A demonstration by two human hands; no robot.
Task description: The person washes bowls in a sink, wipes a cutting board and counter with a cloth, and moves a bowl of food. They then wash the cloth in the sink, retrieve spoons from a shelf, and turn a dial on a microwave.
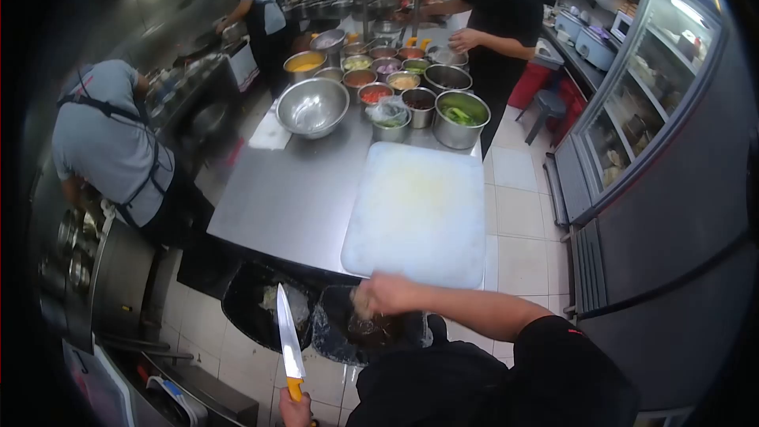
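1. Busy restaurant kitchen with a tiled floor: a co-worker in a grey shirt [103, 142] bends over at far left.
2. Low in frame, the left hand [294, 409] grips the yellow handle of a knife [287, 332], blade pointing up, beside a black-lined bin [253, 312].
3. The right hand [387, 294], blurred, hangs over a second bin [336, 336] at the counter [292, 190] edge, fingers bunched; whether it holds anything cannot be told.
4. A white cutting board [415, 213] lies on the counter, with metal bowls [312, 107] beyond.
5. A glass-door fridge [632, 111] lines the right wall.
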